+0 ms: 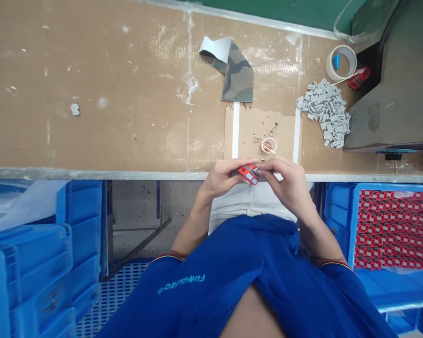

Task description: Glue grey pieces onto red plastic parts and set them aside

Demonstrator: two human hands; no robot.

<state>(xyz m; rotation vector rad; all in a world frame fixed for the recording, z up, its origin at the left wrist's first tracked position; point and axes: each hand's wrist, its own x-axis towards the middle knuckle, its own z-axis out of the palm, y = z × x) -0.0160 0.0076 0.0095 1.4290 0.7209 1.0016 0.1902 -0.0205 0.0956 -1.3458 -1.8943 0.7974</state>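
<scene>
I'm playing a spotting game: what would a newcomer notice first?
Probably the rows of red pieces in a blue crate at the lower right. Next, the heap of grey pieces on the right of the table and, by its near edge, the red toy vehicle between the left hand and right hand.

A bright blue shirt (232, 253) with short sleeves — thin red and yellow stripes (336, 264) round the ends. Light blue letters (181, 283) on the front — white cloth (229, 211) on the lap.
</scene>
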